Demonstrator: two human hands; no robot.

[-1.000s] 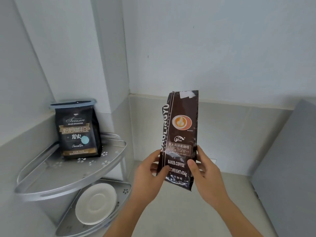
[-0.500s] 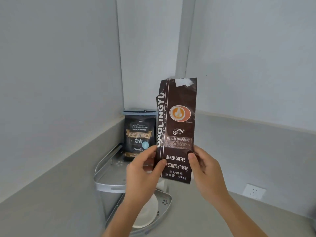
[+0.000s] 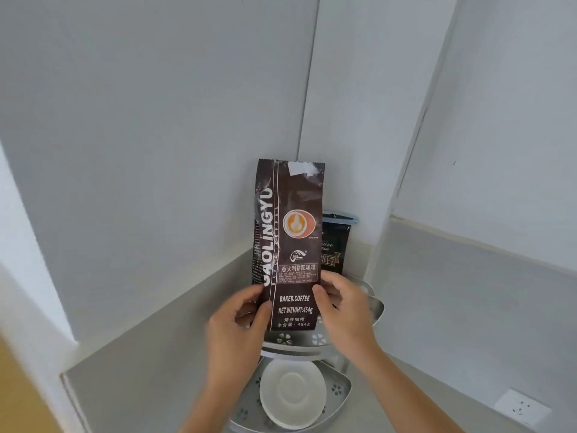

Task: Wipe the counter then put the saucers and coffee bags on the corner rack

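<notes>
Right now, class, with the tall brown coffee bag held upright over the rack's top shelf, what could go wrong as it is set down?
1. The brown coffee bag is tall and narrow, held only near its base by the left hand and right hand; it may topple.
2. It could knock the black coffee bag behind.
3. A fall might strike the saucer below.

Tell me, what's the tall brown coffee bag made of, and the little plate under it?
The tall brown coffee bag looks like thin glossy foil or plastic film: it shines and crinkles near the top. The little plate looks like white glazed ceramic, smooth and evenly pale, though it could be plastic.
</notes>
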